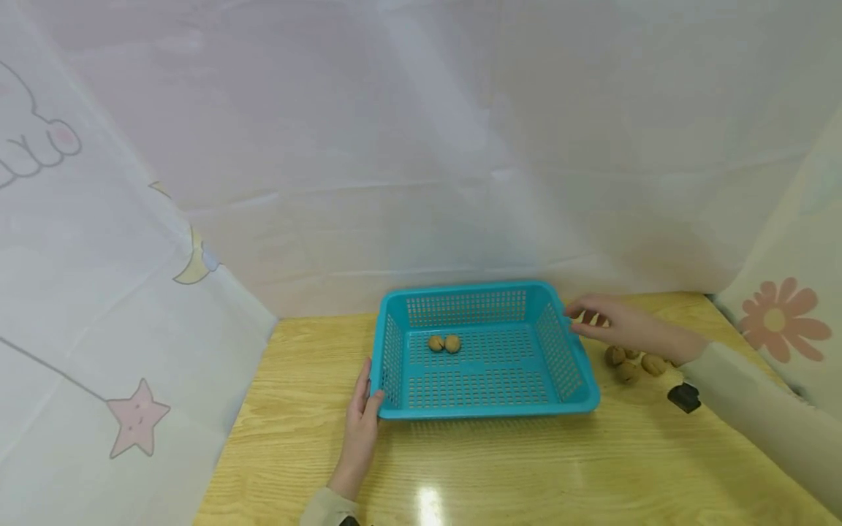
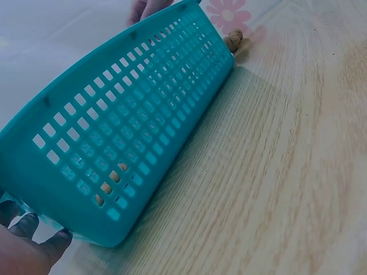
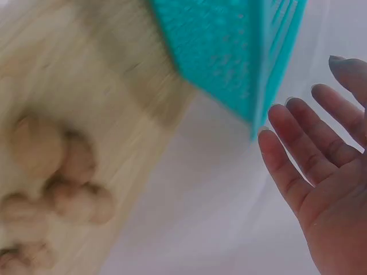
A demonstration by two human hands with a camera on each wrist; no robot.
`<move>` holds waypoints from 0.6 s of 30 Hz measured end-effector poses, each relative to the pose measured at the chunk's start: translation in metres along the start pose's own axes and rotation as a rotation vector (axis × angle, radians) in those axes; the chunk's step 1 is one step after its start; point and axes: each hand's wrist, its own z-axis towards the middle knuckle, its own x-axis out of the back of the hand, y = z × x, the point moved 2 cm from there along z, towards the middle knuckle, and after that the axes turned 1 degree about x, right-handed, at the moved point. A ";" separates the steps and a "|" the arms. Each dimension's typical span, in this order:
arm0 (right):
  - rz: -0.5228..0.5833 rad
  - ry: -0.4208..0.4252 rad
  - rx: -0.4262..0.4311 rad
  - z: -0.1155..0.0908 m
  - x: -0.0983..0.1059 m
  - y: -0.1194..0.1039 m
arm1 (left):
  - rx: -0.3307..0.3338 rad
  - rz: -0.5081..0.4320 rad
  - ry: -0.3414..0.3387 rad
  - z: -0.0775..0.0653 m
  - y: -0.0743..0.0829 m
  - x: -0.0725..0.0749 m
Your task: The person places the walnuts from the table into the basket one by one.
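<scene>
A turquoise plastic basket [image 1: 487,413] with slotted walls rests on the wooden table, two walnuts [image 1: 452,343] lying side by side on its floor. My left hand [image 1: 359,431] grips the basket's left rim near the front corner, thumb over the edge and fingers along the outside. At the far right side, my right hand [image 1: 612,321] is held at the rim with nothing in it. Its fingers [image 3: 304,140] are spread and nearly straight beside the basket edge in the right wrist view. Several more walnuts [image 1: 628,372] lie on the table below the right forearm.
The wooden table [image 1: 289,394] meets pale cloth sheets at the back and both sides. A star [image 1: 139,418] and a flower [image 1: 786,319] are printed on the side sheets. A small black device [image 1: 685,397] sits at the right wrist.
</scene>
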 end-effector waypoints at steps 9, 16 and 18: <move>-0.118 0.031 -0.080 -0.057 -0.004 0.044 | 0.000 -0.027 -0.016 0.000 0.001 0.000; -0.111 0.100 -0.015 -0.085 -0.023 0.069 | -0.012 -0.037 -0.024 0.001 0.002 0.000; -0.088 0.119 0.006 -0.090 -0.027 0.072 | -0.028 -0.040 -0.028 0.001 0.002 0.000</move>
